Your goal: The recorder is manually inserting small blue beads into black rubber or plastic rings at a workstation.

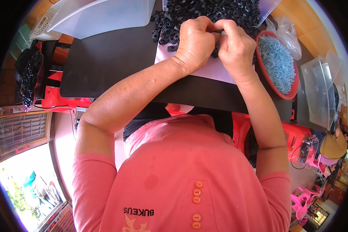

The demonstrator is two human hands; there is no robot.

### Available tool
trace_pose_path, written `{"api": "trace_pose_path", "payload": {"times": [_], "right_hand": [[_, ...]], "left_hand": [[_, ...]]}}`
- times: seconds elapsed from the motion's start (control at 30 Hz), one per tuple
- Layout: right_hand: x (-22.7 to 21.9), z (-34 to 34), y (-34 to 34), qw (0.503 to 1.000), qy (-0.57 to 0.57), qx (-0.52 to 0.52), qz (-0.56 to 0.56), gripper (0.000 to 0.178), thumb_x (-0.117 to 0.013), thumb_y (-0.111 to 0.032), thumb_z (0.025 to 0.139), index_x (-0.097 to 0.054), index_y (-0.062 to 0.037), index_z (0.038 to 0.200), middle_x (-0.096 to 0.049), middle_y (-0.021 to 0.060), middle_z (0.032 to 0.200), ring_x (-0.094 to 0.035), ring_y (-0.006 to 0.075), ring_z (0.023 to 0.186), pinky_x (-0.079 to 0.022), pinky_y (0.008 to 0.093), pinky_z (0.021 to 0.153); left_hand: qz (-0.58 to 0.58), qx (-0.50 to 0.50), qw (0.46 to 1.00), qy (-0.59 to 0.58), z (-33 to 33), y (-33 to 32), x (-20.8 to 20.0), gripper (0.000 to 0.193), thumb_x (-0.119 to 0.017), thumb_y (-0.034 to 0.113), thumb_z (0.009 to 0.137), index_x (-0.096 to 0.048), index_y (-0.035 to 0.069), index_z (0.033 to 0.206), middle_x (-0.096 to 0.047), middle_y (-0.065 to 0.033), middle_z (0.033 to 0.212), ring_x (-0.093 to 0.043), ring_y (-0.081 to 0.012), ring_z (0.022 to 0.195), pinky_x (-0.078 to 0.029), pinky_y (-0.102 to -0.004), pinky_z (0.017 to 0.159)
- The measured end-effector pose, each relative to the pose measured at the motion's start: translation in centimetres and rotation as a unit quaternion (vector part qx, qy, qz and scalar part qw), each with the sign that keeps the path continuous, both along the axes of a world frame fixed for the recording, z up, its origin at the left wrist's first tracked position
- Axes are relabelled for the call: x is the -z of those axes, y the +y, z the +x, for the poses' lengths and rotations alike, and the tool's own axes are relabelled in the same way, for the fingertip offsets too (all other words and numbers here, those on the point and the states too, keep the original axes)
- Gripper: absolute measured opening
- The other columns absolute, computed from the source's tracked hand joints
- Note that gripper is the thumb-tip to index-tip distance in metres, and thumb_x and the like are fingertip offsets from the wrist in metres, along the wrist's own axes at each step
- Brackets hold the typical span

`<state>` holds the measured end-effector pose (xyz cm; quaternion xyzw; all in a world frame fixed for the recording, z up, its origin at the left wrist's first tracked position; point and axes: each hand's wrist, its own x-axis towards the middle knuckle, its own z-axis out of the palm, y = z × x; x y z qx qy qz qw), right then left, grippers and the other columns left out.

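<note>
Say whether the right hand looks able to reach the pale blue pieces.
Probably yes: the red bowl stands beside the right hand, with nothing visible covering the pale blue pieces, though it appears to touch the left hand.

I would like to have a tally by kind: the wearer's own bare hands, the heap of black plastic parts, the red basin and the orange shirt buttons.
Left hand and right hand: 2
Heap of black plastic parts, pieces too many to count: 1
Red basin: 1
Orange shirt buttons: 5
Total: 9
</note>
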<state>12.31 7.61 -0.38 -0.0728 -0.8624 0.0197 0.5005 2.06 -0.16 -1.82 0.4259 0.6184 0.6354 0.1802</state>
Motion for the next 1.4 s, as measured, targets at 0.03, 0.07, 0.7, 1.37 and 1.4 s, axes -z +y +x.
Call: {"api": "trace_pose_path", "payload": {"times": [0.03,0.07,0.7,1.37,1.4], "right_hand": [[0.1,-0.1,-0.1,1.0,0.002,0.011,0.017,0.029,-0.062,0.004,0.066,-0.061,-0.015,0.089,-0.064,0.0028,0.069,-0.064,0.0238,0.065,-0.05,0.0367,0.054],[0.0,-0.2,-0.1,0.999,0.005,0.022,0.035,0.03,-0.064,0.003,0.065,-0.061,-0.0155,0.088,-0.064,0.002,0.069,-0.064,0.0232,0.065,-0.05,0.0363,0.053],[-0.3,-0.6,0.3,0.994,0.074,-0.06,-0.054,0.042,-0.053,0.012,0.072,-0.06,-0.0097,0.106,-0.068,0.0084,0.081,-0.068,0.0263,0.07,-0.053,0.0343,0.061],[-1.4,0.9,1.1,0.996,-0.008,0.031,0.084,0.027,-0.073,-0.009,0.061,-0.059,-0.0078,0.084,-0.055,0.0053,0.078,-0.058,0.0262,0.071,-0.047,0.0387,0.065],[-1.4,0.8,0.9,0.996,-0.008,0.031,0.082,0.027,-0.073,-0.009,0.061,-0.059,-0.0078,0.084,-0.055,0.0053,0.078,-0.058,0.0262,0.071,-0.047,0.0387,0.065]], "left_hand": [[0.001,0.001,1.0,0.001,0.0,0.0,-0.1,0.009,-0.07,-0.003,0.077,-0.065,-0.004,0.084,-0.067,-0.0066,0.077,-0.061,-0.0104,0.071,-0.051,-0.0259,0.063],[-0.006,-0.01,1.0,0.019,0.0,0.0,-0.2,0.009,-0.07,-0.002,0.077,-0.065,-0.004,0.084,-0.067,-0.0066,0.077,-0.061,-0.0104,0.071,-0.051,-0.0259,0.063],[0.068,0.01,0.996,-0.053,0.0,-0.2,-1.4,0.01,-0.07,0.002,0.075,-0.067,-0.005,0.082,-0.067,-0.0103,0.071,-0.06,-0.0125,0.06,-0.049,-0.0275,0.055],[-0.042,0.107,0.975,-0.188,-0.9,-1.6,-3.7,0.014,-0.068,0.009,0.087,-0.069,-0.005,0.086,-0.067,-0.0097,0.073,-0.064,-0.0172,0.061,-0.053,-0.0275,0.058],[-0.029,0.114,0.977,-0.178,-0.9,-1.6,-3.5,0.013,-0.068,0.009,0.087,-0.069,-0.005,0.087,-0.067,-0.0099,0.073,-0.064,-0.0173,0.06,-0.053,-0.0277,0.057]]}}
